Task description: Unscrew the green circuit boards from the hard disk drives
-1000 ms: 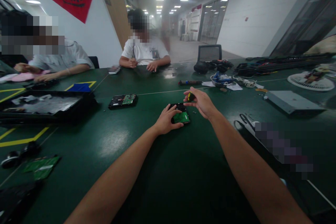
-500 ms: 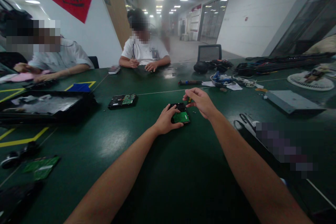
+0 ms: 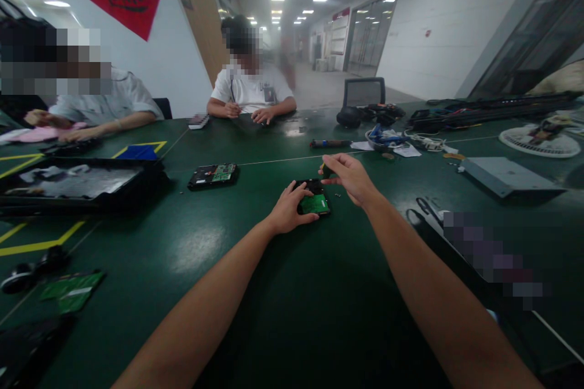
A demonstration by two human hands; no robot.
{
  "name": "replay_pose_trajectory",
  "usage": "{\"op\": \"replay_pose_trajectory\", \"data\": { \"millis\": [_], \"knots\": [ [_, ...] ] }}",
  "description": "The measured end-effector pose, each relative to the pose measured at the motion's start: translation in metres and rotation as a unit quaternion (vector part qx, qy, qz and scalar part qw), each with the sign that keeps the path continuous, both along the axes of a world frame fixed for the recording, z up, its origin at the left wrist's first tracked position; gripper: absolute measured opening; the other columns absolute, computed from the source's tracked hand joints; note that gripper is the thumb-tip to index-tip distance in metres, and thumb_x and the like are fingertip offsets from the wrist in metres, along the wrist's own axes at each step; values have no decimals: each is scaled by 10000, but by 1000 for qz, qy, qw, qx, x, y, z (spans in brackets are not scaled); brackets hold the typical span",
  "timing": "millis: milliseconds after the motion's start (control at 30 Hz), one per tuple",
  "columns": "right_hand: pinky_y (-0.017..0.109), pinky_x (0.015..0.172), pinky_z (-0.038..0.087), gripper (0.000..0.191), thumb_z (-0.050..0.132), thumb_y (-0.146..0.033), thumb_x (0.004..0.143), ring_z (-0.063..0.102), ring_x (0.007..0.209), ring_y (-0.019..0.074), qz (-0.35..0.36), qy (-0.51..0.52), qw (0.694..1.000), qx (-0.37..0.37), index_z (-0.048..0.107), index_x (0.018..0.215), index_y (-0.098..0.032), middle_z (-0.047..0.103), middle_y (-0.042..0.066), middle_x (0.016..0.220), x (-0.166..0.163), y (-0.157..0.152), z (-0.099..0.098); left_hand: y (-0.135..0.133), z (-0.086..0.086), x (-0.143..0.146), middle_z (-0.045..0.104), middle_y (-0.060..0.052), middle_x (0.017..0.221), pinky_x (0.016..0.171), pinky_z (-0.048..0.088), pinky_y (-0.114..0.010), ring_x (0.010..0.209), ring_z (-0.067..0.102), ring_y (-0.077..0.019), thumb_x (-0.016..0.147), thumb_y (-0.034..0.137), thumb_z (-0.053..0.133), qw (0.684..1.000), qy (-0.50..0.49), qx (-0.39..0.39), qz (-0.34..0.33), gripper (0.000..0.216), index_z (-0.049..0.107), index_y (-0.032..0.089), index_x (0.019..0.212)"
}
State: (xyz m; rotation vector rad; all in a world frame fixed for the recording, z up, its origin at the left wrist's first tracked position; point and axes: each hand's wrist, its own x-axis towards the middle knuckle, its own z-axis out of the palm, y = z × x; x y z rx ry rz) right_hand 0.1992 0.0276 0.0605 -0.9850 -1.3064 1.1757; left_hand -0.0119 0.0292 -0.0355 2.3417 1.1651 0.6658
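Observation:
A hard drive lies on the green table in front of me, its green circuit board facing up. My left hand grips it from the left, fingers over the top and thumb along the near edge. Above the drive's far right corner, my right hand pinches a small screwdriver with a dark and yellow handle. Its tip is too small to make out. Beside the drive, to the right, are tiny screws. A second hard drive rests farther left, board side up.
A black tray-like casing stands at the left, with loose green circuit boards nearer me. To the right are a grey metal box, a white round grille and a bowl of blue items. Two people sit across the table.
My right hand's fingers have shifted slightly around the screwdriver, whose handle shows turned. My left hand and the hard drive have stayed in place.

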Motion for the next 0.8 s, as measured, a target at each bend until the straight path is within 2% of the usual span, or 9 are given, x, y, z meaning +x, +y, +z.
{"op": "replay_pose_trajectory", "data": {
  "millis": [333, 800],
  "knots": [
    [268, 668, 590, 326, 721, -501, 875, 673, 858, 164, -2, -3, 1000, 4, 615, 909, -195, 694, 37, 899, 1, 0, 1, -4, 7, 3, 337, -111, 1674, 1262, 191, -600, 1598, 98, -377, 778, 529, 809, 1000, 7, -20, 15, 665, 579, 257, 1340],
    [267, 655, 585, 374, 727, -564, 861, 673, 851, 168, -8, -3, 1000, 17, 644, 901, -201, 701, 42, 893, 1, 0, 3, -3, 3, 3, 348, -121, 1667, 1260, 177, -615, 1597, 92, -386, 768, 514, 818, 1000, -4, -17, 12, 674, 575, 258, 1342]
  ]
}}
